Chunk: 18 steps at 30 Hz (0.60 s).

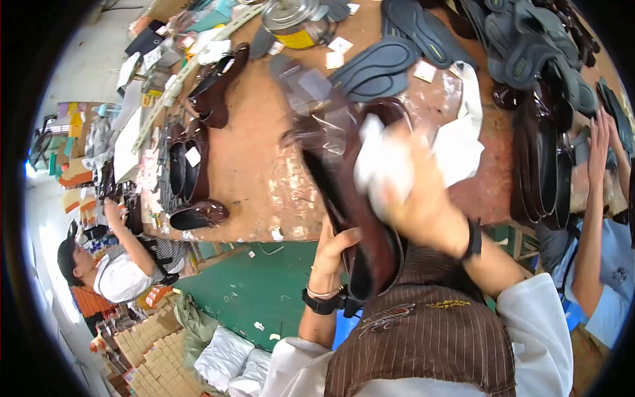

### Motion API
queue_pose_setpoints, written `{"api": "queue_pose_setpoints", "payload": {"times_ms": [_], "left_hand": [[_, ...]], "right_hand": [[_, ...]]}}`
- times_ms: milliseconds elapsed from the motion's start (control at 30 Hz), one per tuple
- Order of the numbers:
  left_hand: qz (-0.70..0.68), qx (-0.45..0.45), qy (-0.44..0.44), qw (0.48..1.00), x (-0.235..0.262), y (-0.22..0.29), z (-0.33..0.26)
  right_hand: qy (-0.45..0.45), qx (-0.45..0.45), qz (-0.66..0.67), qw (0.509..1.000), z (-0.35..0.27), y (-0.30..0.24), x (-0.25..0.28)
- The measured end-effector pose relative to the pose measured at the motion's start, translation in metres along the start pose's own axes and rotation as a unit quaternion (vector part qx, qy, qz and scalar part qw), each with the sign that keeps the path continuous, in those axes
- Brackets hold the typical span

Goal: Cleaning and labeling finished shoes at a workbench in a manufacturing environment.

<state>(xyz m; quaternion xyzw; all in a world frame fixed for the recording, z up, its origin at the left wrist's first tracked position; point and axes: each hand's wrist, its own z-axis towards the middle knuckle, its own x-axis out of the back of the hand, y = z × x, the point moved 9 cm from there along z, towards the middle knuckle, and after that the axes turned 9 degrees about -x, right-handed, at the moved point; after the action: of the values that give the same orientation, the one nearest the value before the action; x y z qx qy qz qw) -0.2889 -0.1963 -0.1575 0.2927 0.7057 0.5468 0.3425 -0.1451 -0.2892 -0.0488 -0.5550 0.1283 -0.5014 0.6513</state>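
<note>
My left hand (333, 251) grips a glossy dark brown shoe (370, 245) by its side, the thumb over the rim of its dark opening. The shoe is held above the table's near edge, its toe end pointing away from me and smeared by motion. My right hand (420, 192), blurred, is closed on a white cloth (383, 159) against the right side of the shoe. Part of another brown shoe (390, 109) shows just beyond the cloth. A long white cloth strip (466, 126) lies on the table to the right.
Grey insoles (377, 66) lie at the far side, with more piled at right beside brown shoes (542, 159). A round metal tin (291, 26) stands at the back. More shoes (188, 165) sit at left. Co-workers' arms (598, 152) reach in at right; another person (126, 264) works at left.
</note>
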Motion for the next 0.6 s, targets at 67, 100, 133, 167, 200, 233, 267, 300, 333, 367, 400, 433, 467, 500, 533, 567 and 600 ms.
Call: {"api": "queue_pose_setpoints", "payload": {"times_ms": [67,100,133,167,200,233,267,300,333,367,400,433,467,500,533,567,600], "left_hand": [[0.131,-0.091,0.053,0.986,0.024,-0.006,-0.008],[0.111,-0.073,0.058,0.989,0.032,-0.009,-0.011],[0.093,-0.055,0.066,0.992,0.035,-0.018,-0.017],[0.073,-0.036,0.068,0.994,0.044,-0.022,-0.013],[0.052,-0.019,0.07,0.996,0.052,-0.027,-0.025],[0.026,-0.004,0.074,0.997,0.055,-0.033,-0.026],[-0.005,0.007,0.056,0.998,0.046,-0.039,-0.025],[-0.03,0.021,0.05,0.998,0.043,-0.046,-0.03],[-0.056,0.033,0.039,0.997,0.039,-0.052,-0.023],[-0.079,0.043,0.04,0.995,0.05,-0.057,-0.037],[-0.102,0.048,0.048,0.992,0.06,-0.06,-0.04],[-0.125,0.053,0.051,0.989,0.07,-0.059,-0.037],[-0.147,0.061,0.064,0.985,0.082,-0.058,-0.029],[-0.168,0.067,0.077,0.98,0.088,-0.059,-0.024],[-0.191,0.079,0.073,0.976,0.089,-0.062,-0.025],[-0.213,0.086,0.074,0.97,0.092,-0.065,-0.025],[-0.234,0.093,0.074,0.965,0.094,-0.068,-0.024]], "right_hand": [[-0.229,0.071,-0.005,0.971,-0.039,-0.042,-0.027],[-0.271,0.148,0.029,0.951,-0.047,-0.063,-0.018],[-0.233,0.186,0.051,0.953,-0.041,-0.07,-0.005],[-0.193,0.219,0.069,0.954,-0.031,-0.071,0.006],[-0.193,0.22,0.073,0.954,-0.015,-0.064,0.001],[-0.136,0.155,0.062,0.976,0.016,-0.045,0.0],[-0.065,0.088,0.033,0.993,0.047,-0.026,0.013],[0.001,0.021,0.015,1.0,0.061,-0.012,0.017],[0.016,-0.001,0.181,0.983,0.056,-0.009,0.0],[0.015,0.074,-0.036,0.996,0.033,-0.026,0.0],[-0.054,0.088,-0.051,0.993,0.005,-0.034,-0.005],[-0.143,0.134,0.014,0.98,-0.021,-0.041,-0.009],[-0.221,0.125,0.092,0.963,-0.027,-0.04,-0.011],[-0.298,0.115,0.168,0.933,-0.03,-0.043,-0.013],[-0.164,-0.001,0.183,0.969,-0.005,-0.021,0.012],[-0.03,-0.113,0.197,0.973,0.018,0.008,0.031],[0.005,-0.049,0.105,0.993,0.033,0.004,0.024]]}}
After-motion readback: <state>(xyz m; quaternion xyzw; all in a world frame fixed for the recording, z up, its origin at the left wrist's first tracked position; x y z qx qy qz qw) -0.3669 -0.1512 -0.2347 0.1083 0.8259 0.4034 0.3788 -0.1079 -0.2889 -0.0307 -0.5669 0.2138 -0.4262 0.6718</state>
